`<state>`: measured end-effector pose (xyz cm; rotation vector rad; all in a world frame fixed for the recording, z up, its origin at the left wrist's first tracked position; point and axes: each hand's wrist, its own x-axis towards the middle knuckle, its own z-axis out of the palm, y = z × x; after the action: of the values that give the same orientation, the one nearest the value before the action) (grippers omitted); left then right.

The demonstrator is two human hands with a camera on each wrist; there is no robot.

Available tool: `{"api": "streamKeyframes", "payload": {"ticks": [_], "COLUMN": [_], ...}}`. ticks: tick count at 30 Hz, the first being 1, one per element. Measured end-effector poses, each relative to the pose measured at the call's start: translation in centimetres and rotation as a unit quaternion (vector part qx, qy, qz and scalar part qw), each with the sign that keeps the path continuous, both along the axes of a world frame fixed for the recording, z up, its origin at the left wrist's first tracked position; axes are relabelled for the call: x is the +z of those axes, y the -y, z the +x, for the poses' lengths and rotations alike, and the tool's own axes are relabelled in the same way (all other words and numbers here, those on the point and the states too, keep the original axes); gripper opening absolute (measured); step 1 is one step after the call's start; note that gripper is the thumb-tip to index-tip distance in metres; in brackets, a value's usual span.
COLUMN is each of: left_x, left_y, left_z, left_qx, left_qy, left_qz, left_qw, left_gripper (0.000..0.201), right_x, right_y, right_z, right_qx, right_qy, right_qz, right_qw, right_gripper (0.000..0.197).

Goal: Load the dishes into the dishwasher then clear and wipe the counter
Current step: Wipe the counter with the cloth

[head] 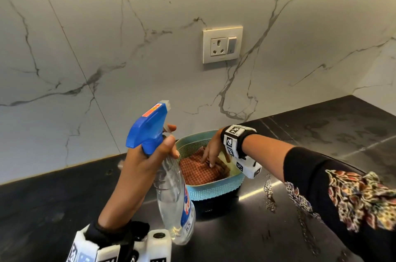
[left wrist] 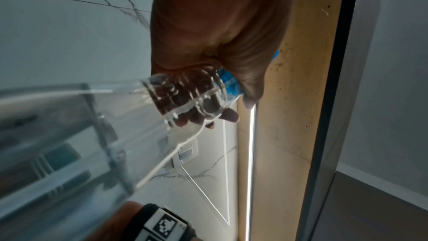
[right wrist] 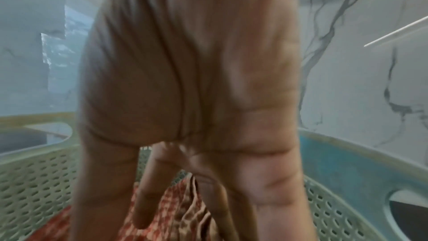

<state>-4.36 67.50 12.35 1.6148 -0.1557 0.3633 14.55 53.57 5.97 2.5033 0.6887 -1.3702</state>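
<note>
Risk notes, wipe stage. Dishes and dishwasher not in view; can't tell their status.

L hand [head: 150,163] curled round neck of spray bottle [head: 173,193], held clear above the black surface [head: 64,208], nozzle aimed toward the marble wall [head: 107,36], bottle body hanging down and tilted toward the basket [head: 216,191]. One finger sits at the trigger. Bottle looks mostly empty; a little liquid at the bottom.

R hand [head: 212,152] reaches down into the blue perforated basket, fingers extended and relaxed, tips on the folded red check cloth [head: 197,170]. Not gripping yet, approx. touch only. R wrist view is blurred but agrees: fingers straight, over cloth, basket wall on both sides.

Basket sits on the surface near the wall, just below the wall socket [head: 222,44].

What could go wrong:
- Accidental squeeze of trigger w/ nozzle aimed wallward: spray could reach the socket. Cause: finger resting on trigger while attention is on R hand.
- Cloth snags or drags the light basket when lifted, since neither hand braces it; basket could slide or tip.
- Bottle bottom hangs just beside basket rim; could knock it if L hand drops.
- Low liquid + tilt: pickup tube may draw air, weak spray.
- Wet-looking streaks and crumbs on surface near R forearm [head: 267,193]; patterned sleeve [head: 342,197] may smear them.
</note>
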Motion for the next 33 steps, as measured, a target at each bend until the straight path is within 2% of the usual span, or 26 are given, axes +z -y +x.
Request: {"api": "streamKeyframes", "payload": {"ticks": [3, 5, 9, 13, 16, 19, 21, 24, 26, 28, 30, 32, 33], "left_x": [-0.4, -0.6, -0.9, -0.9, -0.9, -0.6, -0.4, 0.1, 0.4, 0.7, 0.8, 1.0, 1.0], "left_y": [-0.3, -0.5, -0.5, -0.5, -0.3, 0.4, 0.9, 2.4, 3.3, 4.2, 4.7, 5.1, 5.3], "left_z": [0.0, 0.0, 0.1, 0.1, -0.1, -0.4, -0.5, -0.8, -1.1, -1.4, -1.9, -2.4, -2.7], "left_qx": [0.000, 0.003, 0.013, 0.015, 0.015, 0.010, 0.003, -0.014, -0.028, -0.043, -0.049, -0.053, -0.056], "left_qy": [-0.003, -0.003, -0.002, -0.006, -0.012, -0.016, -0.014, -0.001, 0.005, 0.009, 0.016, 0.021, 0.022], "left_qz": [-0.007, -0.015, -0.018, -0.013, -0.012, -0.014, -0.026, -0.029, -0.031, -0.025, -0.024, -0.019, -0.016], "left_qw": [1.000, 1.000, 1.000, 1.000, 1.000, 1.000, 1.000, 0.999, 0.999, 0.999, 0.998, 0.998, 0.998], "left_gripper": [0.027, 0.024, 0.042, 0.044, 0.043, 0.037, 0.032, 0.030, 0.035, 0.040, 0.043, 0.038, 0.033], "right_x": [-1.5, -2.0, -1.4, 0.1, 1.8, 3.7, 4.8, 7.0, 8.8, 10.2, 11.4, 12.5, 12.8], "right_y": [-0.8, -1.3, -1.2, 0.0, 1.0, 2.4, 3.9, 7.0, 9.0, 11.3, 13.5, 15.4, 16.2], "right_z": [0.6, 0.9, 1.3, 1.9, 1.9, 0.5, -0.6, -3.3, -5.4, -7.3, -9.1, -11.2, -12.2], "right_qx": [0.032, 0.007, -0.050, -0.103, -0.125, -0.139, -0.144, -0.176, -0.217, -0.266, -0.300, -0.321, -0.325], "right_qy": [0.004, 0.009, 0.026, 0.001, 0.028, 0.049, 0.083, 0.120, 0.129, 0.133, 0.117, 0.087, 0.074], "right_qz": [-0.036, -0.038, 0.018, 0.093, 0.198, 0.308, 0.376, 0.481, 0.554, 0.627, 0.680, 0.710, 0.716], "right_qw": [0.999, 0.999, 0.998, 0.990, 0.972, 0.940, 0.911, 0.850, 0.793, 0.720, 0.659, 0.621, 0.614], "right_gripper": [0.058, 0.056, 0.050, 0.045, 0.040, 0.016, 0.022, 0.026, 0.025, 0.025, 0.023, 0.023, 0.025]}}
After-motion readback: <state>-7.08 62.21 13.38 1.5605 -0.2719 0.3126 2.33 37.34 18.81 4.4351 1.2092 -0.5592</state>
